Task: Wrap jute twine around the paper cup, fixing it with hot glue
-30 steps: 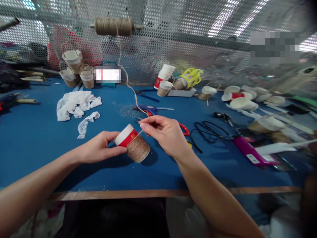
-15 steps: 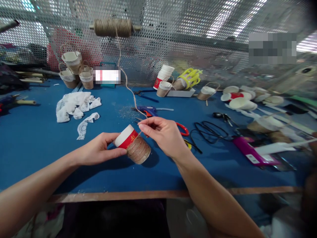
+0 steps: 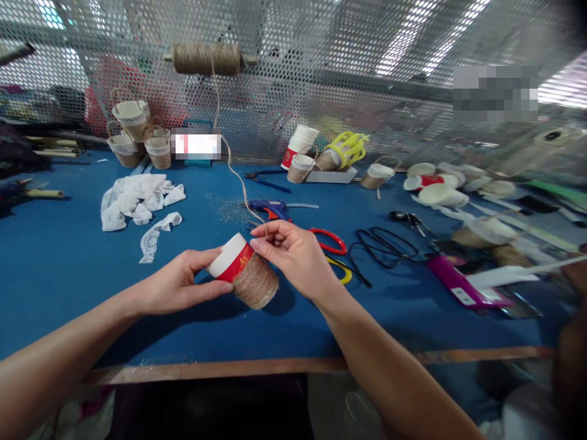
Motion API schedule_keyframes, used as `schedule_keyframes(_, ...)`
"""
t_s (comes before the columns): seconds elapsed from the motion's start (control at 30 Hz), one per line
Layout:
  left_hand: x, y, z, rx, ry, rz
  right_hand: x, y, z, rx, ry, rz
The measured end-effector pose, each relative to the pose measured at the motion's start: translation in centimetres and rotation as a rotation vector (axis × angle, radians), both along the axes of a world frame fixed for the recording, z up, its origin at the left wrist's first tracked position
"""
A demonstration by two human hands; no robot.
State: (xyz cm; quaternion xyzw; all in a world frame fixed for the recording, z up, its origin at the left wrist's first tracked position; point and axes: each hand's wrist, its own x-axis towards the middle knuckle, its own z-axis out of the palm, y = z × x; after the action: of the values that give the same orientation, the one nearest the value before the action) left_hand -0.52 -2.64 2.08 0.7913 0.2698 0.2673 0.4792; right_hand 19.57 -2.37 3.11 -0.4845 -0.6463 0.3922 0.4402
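My left hand [image 3: 183,278] is closed around the rim end of a red and white paper cup [image 3: 228,256], thumb in front. The cup lies tilted, its base toward the lower right, and rows of jute twine [image 3: 255,281] wrap its lower part. Close to the wrapped side, my right hand [image 3: 291,250] pinches the loose twine between thumb and fingertips. That strand [image 3: 237,177] runs slack up to a twine spool [image 3: 206,59] on a rod at the mesh. Beyond my right hand lie a blue glue gun [image 3: 268,206] and red-and-yellow-handled scissors [image 3: 337,241], partly hidden.
White lace [image 3: 132,198] lies on the left of the blue table. Small twine-wrapped baskets [image 3: 131,119] are stacked behind it. Pliers [image 3: 270,182], stacked paper cups [image 3: 300,143], a black cord [image 3: 385,247], keys [image 3: 413,220] and a purple packet [image 3: 458,281] lie farther back and right.
My right hand has shifted slightly left and down, bringing the pinched twine nearer the cup's red band. More of the scissors' handles shows. The whole view has shifted a little.
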Motion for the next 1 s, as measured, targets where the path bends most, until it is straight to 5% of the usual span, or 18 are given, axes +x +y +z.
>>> schedule_keyframes(0.33, 0.11, -0.20, 0.63, 0.068, -0.014, -0.008, 0.00, -0.11, -0.33, 0.056, -0.064, -0.015)
schedule_keyframes(0.7, 0.16, 0.59, -0.08, 0.353, 0.005, -0.039, -0.01, 0.10, -0.74, -0.162, -0.152, 0.156)
schedule_keyframes(0.9, 0.13, 0.40, -0.01, 0.325, 0.064, -0.055, -0.21, 0.41, -0.79, -0.107, -0.169, 0.110)
schedule_keyframes(1.0, 0.23, 0.22, 0.19, 0.178, 0.118, -0.029, -0.32, 0.32, -0.74, -0.066, -0.235, 0.074)
